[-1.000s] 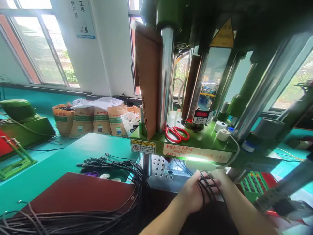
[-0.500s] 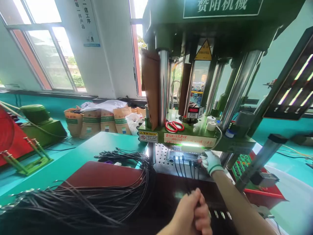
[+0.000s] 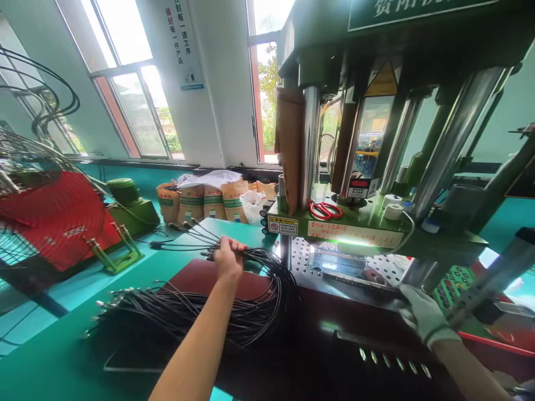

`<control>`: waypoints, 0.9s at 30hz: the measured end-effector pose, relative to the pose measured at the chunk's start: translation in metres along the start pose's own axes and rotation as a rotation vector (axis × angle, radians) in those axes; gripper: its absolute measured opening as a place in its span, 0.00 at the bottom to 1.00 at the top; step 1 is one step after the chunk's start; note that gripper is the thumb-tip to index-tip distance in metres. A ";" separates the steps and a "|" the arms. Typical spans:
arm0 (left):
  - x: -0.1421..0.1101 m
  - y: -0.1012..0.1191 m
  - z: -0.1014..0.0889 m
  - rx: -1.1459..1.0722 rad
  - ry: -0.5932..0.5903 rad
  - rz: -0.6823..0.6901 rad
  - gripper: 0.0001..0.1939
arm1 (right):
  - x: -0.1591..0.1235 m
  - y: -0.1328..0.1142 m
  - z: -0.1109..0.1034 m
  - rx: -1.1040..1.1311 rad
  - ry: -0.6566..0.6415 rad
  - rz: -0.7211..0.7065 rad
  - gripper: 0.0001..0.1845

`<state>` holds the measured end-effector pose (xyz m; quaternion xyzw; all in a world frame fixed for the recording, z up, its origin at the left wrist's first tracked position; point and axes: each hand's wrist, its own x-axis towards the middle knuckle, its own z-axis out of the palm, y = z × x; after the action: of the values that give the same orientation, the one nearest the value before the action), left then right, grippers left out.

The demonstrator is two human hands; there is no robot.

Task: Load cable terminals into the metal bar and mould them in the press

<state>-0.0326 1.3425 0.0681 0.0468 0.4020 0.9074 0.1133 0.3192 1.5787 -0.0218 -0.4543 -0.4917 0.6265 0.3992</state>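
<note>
My bare left hand (image 3: 229, 257) is closed round several black cables (image 3: 196, 240) above the far end of the cable bundle. Their dark moulded ends stick out to the left of my fingers. The rest of the bundle (image 3: 276, 284) curves down over the dark red board to a big pile with metal tips at the left. My right hand (image 3: 422, 314), in a white glove, is beside the front right of the press bed (image 3: 351, 273). Its fingers are blurred, so I cannot tell whether they hold anything. A row of small metal pins (image 3: 393, 362) lies below it.
The green press (image 3: 388, 55) rises on thick steel columns ahead. Red-handled scissors (image 3: 325, 210) and white rolls (image 3: 393, 207) lie on its ledge. A green control panel (image 3: 453, 289) stands at right. Paper sacks (image 3: 213, 200) line the wall; a fan (image 3: 25, 195) stands at left.
My left hand has gone from the front middle to the cable bundle at left. The right hand has drawn back from the press bed, where cables no longer lie. My view has turned left.
</note>
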 end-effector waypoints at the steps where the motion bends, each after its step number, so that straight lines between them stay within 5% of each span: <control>1: 0.013 -0.013 -0.002 0.042 0.023 -0.024 0.15 | -0.002 0.004 -0.005 -0.003 -0.023 0.005 0.13; 5: 0.040 -0.066 -0.020 0.242 0.083 -0.207 0.14 | -0.001 0.014 -0.027 -0.093 -0.166 0.007 0.21; 8: 0.046 -0.084 -0.031 0.412 0.088 -0.333 0.14 | 0.007 0.014 -0.039 -0.550 -0.260 -0.218 0.15; 12: 0.048 -0.078 -0.035 0.643 -0.031 -0.525 0.19 | 0.008 0.007 -0.034 -1.218 -0.292 -0.650 0.11; 17: 0.031 -0.050 -0.024 0.910 -0.269 -0.694 0.22 | -0.022 -0.009 -0.028 -1.432 -0.275 -0.679 0.19; 19: 0.005 -0.036 -0.012 0.955 -0.405 -0.542 0.17 | -0.040 -0.018 -0.034 -1.477 -0.436 -0.648 0.21; 22: -0.061 -0.017 0.010 0.904 -0.767 0.016 0.09 | -0.064 -0.028 -0.043 -1.665 -0.665 -0.581 0.24; 25: -0.140 -0.014 0.016 1.007 -1.293 0.235 0.16 | -0.078 -0.029 -0.044 -1.808 -0.636 -0.562 0.23; 27: -0.183 -0.027 0.003 1.088 -1.574 0.403 0.18 | -0.079 -0.029 -0.042 -1.814 -0.635 -0.555 0.21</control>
<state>0.1503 1.3178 0.0513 0.7526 0.5599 0.3099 0.1551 0.3822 1.5198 0.0164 -0.2678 -0.9564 -0.0087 -0.1160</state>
